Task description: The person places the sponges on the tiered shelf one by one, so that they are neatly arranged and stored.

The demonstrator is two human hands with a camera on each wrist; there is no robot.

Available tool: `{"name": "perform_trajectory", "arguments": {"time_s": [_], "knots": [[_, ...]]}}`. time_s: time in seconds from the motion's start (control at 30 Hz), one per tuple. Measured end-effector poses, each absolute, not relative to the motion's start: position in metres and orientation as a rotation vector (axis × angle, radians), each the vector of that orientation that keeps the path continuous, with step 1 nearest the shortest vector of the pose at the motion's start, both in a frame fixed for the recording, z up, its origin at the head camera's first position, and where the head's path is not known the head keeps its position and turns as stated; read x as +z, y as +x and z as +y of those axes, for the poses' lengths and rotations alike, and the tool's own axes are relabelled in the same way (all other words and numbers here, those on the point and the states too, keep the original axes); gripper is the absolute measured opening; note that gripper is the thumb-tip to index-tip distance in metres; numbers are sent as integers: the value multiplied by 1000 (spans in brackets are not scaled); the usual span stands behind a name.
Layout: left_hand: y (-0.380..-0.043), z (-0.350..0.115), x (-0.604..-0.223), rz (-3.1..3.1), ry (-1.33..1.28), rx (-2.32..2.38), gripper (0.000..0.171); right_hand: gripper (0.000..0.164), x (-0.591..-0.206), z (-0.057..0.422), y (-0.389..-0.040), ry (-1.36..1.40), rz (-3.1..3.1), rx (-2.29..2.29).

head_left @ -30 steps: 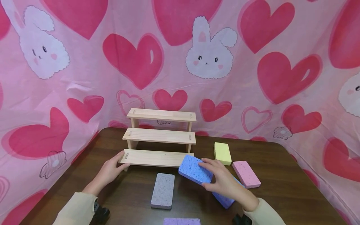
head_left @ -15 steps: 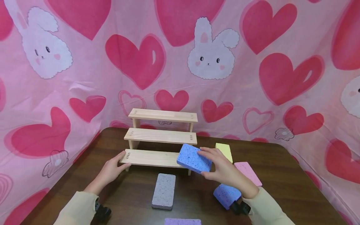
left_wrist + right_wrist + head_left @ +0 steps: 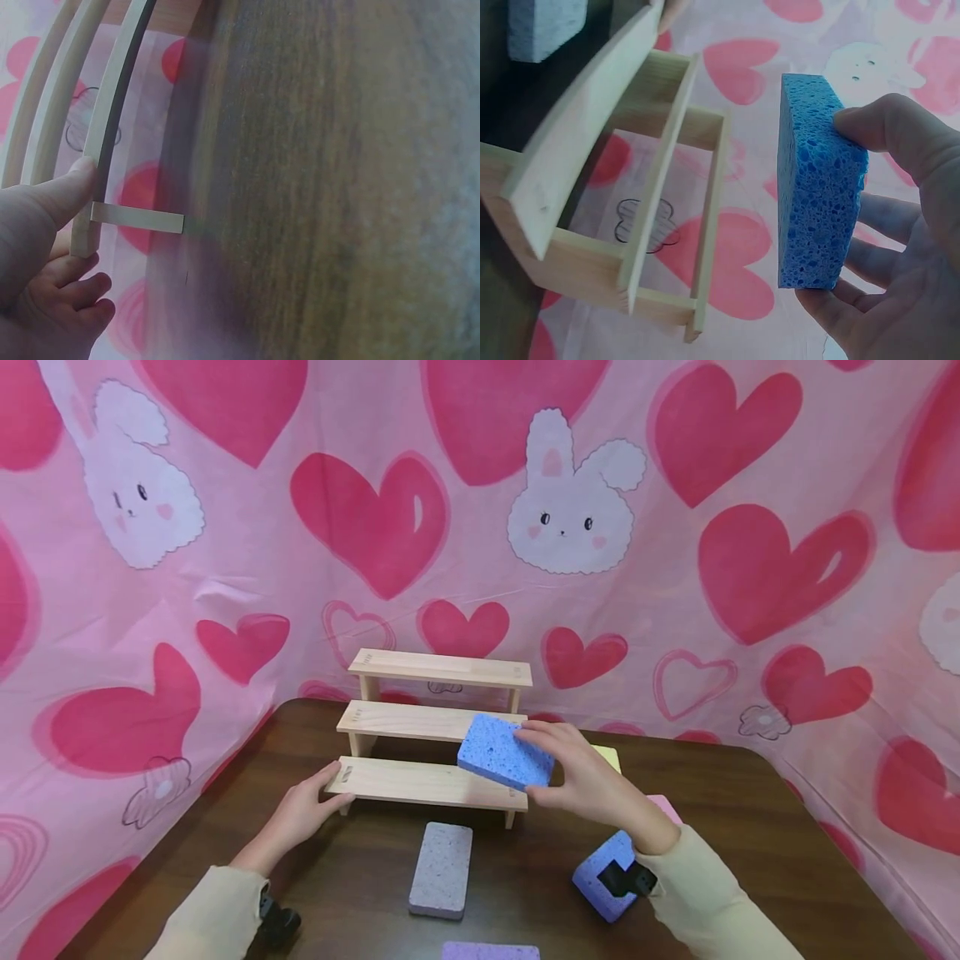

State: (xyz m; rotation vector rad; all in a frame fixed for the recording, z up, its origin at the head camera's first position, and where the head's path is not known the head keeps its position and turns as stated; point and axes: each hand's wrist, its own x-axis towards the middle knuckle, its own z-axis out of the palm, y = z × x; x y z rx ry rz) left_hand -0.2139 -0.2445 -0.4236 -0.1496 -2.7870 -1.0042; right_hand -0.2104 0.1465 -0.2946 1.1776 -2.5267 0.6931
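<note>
Showing a purple sponge (image 3: pixel 491 952) toward the near edge of the table (image 3: pixel 352 889), then a grey sponge (image 3: pixel 441 870). Pinching the left corner of the lowest step (image 3: pixel 412 779) of the wooden stand (image 3: pixel 408 720) with the left hand (image 3: pixel 303 810). Gripping the light blue sponge (image 3: pixel 498 750) in the right hand (image 3: pixel 581 777), midair near the stand's right end.

The blue sponge (image 3: pixel 498 752) is roughly pitted and matt; finer pores are seen on the grey sponge (image 3: pixel 441 870). Smooth, matt, pale wood is seen in the three-tier shelf (image 3: pixel 412 721) near the far edge of the table (image 3: pixel 360 877), whose dark wood grain is faintly glossed. The cloth-like backdrop (image 3: pixel 480 577) is creased.
</note>
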Motion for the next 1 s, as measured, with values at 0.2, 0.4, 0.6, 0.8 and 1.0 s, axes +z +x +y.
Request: {"name": "perform_trajectory", "arguments": {"time_s": [0.2, 0.4, 0.6, 0.8, 1.0], "knots": [[-214, -244, -424, -2783, -157, -1002, 70, 68, -281, 136, -220, 1177, -2541, 717], [-213, -245, -425, -2784, -155, -997, 69, 68, -270, 125, -236, 1195, -2535, 738], [-213, -245, -424, -2803, -133, -1010, 71, 66, -262, 117, -256, 1211, -2520, 726], [-213, -244, -422, -2808, -131, -1016, 70, 64, -257, 108, -273, 1215, -2506, 729], [-213, -243, -420, -2814, -119, -1024, 72, 63, -253, 99, -286, 1199, -2515, 761]]}}
